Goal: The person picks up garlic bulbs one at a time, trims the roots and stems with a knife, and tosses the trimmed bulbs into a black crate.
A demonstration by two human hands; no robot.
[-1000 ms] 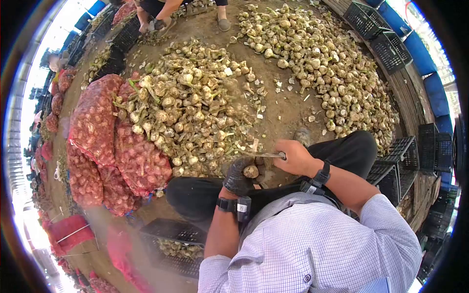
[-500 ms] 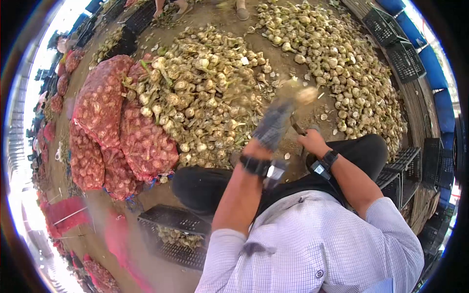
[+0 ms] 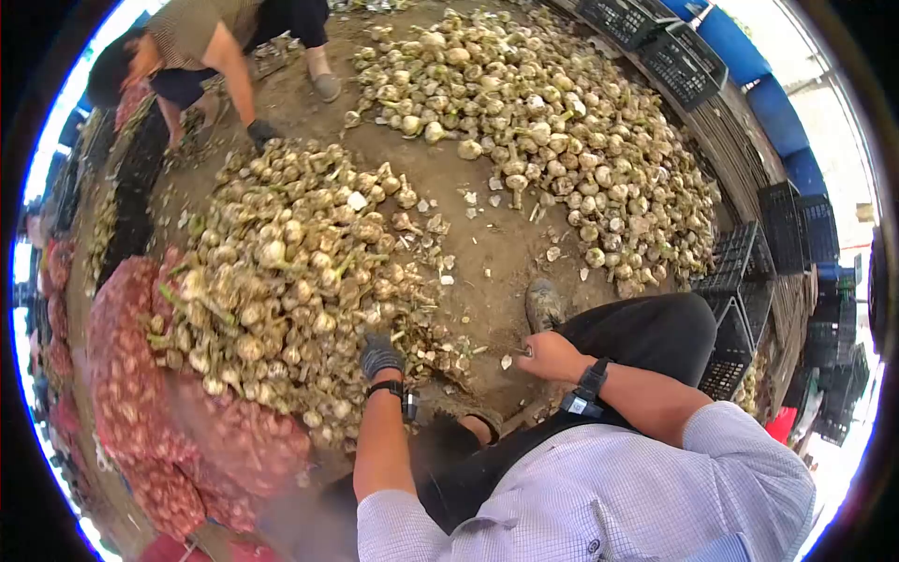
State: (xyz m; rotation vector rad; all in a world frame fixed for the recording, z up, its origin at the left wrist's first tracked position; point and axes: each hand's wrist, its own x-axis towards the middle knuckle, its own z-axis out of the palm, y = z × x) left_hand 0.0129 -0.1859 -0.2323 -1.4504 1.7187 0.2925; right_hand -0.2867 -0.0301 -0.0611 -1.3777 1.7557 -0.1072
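Head view: the gloved left hand (image 3: 379, 356) rests, fingers curled, on the near edge of the untrimmed garlic heap (image 3: 290, 272), pale bulbs with green stalks on the dirt floor. The right hand (image 3: 548, 356) is closed around a small knife (image 3: 513, 355); red mesh sacks (image 3: 140, 393) lie left, a trimmed garlic pile (image 3: 562, 140) and black crates (image 3: 740, 290) right, and another person (image 3: 211, 42) crouches beyond.
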